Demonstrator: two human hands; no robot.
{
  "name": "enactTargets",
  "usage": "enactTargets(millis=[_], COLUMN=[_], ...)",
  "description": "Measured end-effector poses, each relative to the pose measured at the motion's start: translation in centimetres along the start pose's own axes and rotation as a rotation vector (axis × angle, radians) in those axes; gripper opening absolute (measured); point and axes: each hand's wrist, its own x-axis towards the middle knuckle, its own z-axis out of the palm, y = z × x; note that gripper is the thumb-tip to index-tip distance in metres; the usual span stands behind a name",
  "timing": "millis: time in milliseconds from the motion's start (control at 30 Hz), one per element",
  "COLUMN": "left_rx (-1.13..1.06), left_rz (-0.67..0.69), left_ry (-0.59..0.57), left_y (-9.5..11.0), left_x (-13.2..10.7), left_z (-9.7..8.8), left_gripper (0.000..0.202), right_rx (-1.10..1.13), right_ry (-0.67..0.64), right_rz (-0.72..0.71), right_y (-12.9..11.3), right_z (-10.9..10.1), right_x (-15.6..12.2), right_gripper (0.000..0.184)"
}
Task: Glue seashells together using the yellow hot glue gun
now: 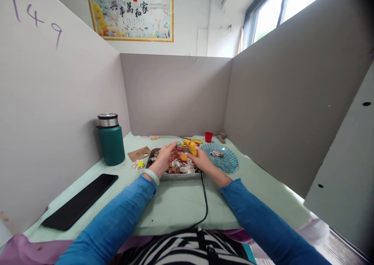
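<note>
My right hand (203,160) is wrapped around a yellow hot glue gun (191,146), its tip pointing left. A black cord (205,197) runs down from it toward my lap. With the fingertips of my left hand (165,158) I pinch a small greenish shell (178,144) close to the glue gun's tip; whether they touch is too small to tell. Both hands are above a metal tray (184,176) full of mixed seashells (176,165), with an orange shell (184,157) among them. My left hand and wrist hide part of the tray's left side.
A blue glass plate (230,162) holding a small shell piece (216,153) stands right of the tray. Behind are scissors (197,141) and a red cup (208,136). To the left are brown cardboard (137,154), a flower-like decoration (139,164), a green bottle (111,144) and a black phone (82,200).
</note>
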Motion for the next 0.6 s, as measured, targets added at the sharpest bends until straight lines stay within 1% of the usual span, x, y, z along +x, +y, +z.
enactTargets(millis=[67, 133, 200, 233, 333, 400, 500, 600], left_rx=[-0.013, -0.022, -0.018, -0.006, 0.069, 0.140, 0.255, 0.315], left_rz=[0.035, 0.056, 0.075, 0.082, 0.105, 0.129, 0.147, 0.154], left_ry=[0.041, 0.081, 0.098, 0.091, 0.036, 0.001, -0.058, -0.145], left_y=[0.3, 0.6, 0.8, 0.8, 0.8, 0.7, 0.5, 0.2], left_x=[-0.1, -0.2, -0.4, -0.4, -0.5, -0.5, -0.7, -0.8], left_z=[0.1, 0.2, 0.3, 0.3, 0.4, 0.4, 0.5, 0.8], left_gripper=[0.031, 0.032, 0.033, 0.034, 0.038, 0.041, 0.042, 0.042], right_rx=[-0.210, -0.356, -0.465, -0.514, -0.607, -0.604, -0.487, -0.334], right_ry=[-0.097, -0.199, -0.259, -0.266, -0.236, -0.194, -0.083, 0.016], right_rz=[0.012, -0.004, -0.039, -0.059, -0.132, -0.211, -0.336, -0.382], right_y=[-0.3, -0.6, -0.8, -0.8, -0.6, -0.6, -1.0, -1.4], right_z=[-0.2, -0.3, -0.4, -0.5, -0.8, -1.0, -1.2, -1.3], right_x=[-0.1, -0.3, -0.4, -0.5, -0.6, -0.6, -0.6, -0.5], right_gripper=[0.030, 0.036, 0.041, 0.042, 0.041, 0.038, 0.035, 0.036])
